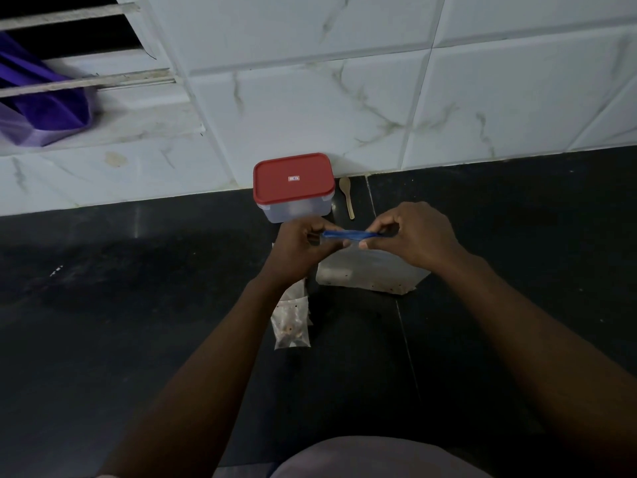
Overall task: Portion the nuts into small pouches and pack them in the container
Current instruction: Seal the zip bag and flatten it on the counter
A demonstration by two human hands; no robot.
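A: What are the 2 hands holding?
B: Left hand (303, 243) and right hand (410, 236) pinch the blue strip (344, 234) of a clear bag (368, 274); contents hard to see.
A: And the pouches (291, 322)?
B: Near-left, partly under the left forearm (213, 357); container (293, 188) far, lidded.

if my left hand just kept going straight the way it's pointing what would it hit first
Most likely the container, just beyond the left hand, which pinches the bag's blue zip strip. The hand looks raised above the counter, so depth is unclear; it might pass over the red lid.
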